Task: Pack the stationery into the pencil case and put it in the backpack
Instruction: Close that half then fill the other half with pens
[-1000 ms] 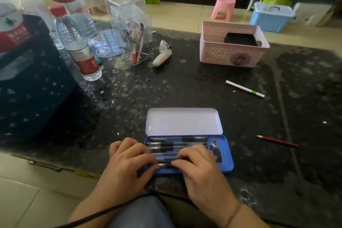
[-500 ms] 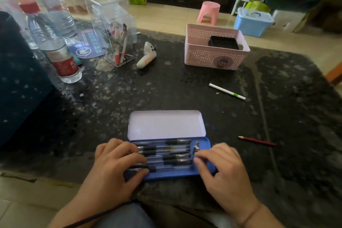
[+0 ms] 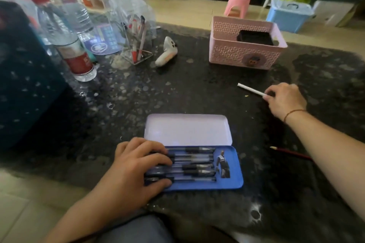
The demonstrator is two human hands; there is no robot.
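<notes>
A blue tin pencil case (image 3: 235, 179) lies open near the table's front edge, its pale lid (image 3: 187, 129) flat behind it. Several black pens (image 3: 195, 165) lie side by side inside. My left hand (image 3: 136, 165) rests flat on the left ends of the pens and the case. My right hand (image 3: 284, 98) is out to the right, its fingertips closed on the right end of a white pen (image 3: 249, 89) that lies on the table. A red pencil (image 3: 286, 152) lies right of the case, partly hidden by my right forearm. A dark backpack (image 3: 25, 85) stands at the left.
A pink basket (image 3: 245, 55) holding a black box stands at the back right. A clear pen holder (image 3: 134, 31), water bottles (image 3: 73, 45) and a small white toy (image 3: 167, 51) stand at the back left. The dark stone table (image 3: 177, 92) ends near my lap.
My right hand has left the pencil case and reached out right to the white pen. My left hand stays on the pens in the case.
</notes>
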